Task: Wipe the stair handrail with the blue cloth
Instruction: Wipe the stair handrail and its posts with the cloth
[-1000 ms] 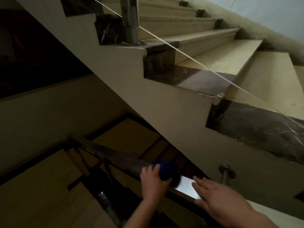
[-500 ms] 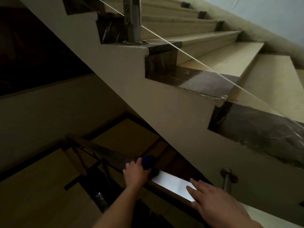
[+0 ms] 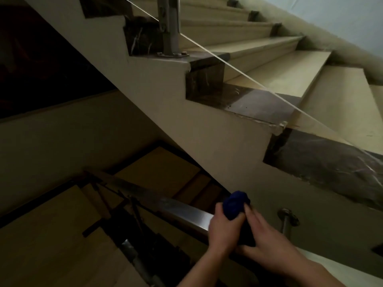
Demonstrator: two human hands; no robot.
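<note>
Soft, light bunched blue cloth (image 3: 236,205) — left hand (image 3: 224,228) grips it on the steel handrail (image 3: 182,210), lower centre; right hand (image 3: 269,239) rests flat — bunching suits it.

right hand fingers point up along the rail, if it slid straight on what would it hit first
The blue cloth, bunched in the left hand; the right hand has its fingers seemingly already touching it, though depth is unclear.
</note>
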